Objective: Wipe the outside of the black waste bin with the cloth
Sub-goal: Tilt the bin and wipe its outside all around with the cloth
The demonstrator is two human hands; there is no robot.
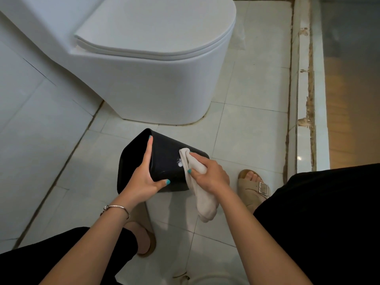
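The black waste bin (164, 157) is tipped on its side above the floor tiles, its open mouth facing left. My left hand (145, 177) grips the bin's rim, fingers along the edge and thumb on the outer wall. A beige cloth (202, 199) is bunched in my right hand (209, 173), which presses it against the bin's outer side next to a small white smear (180, 162). The cloth's loose end hangs down below my wrist.
A white toilet (152, 79) with its lid down stands just beyond the bin. Pale floor tiles (246, 128) surround it. A raised marble threshold (304, 89) runs along the right. My sandalled feet (254, 188) are planted below and right of the bin.
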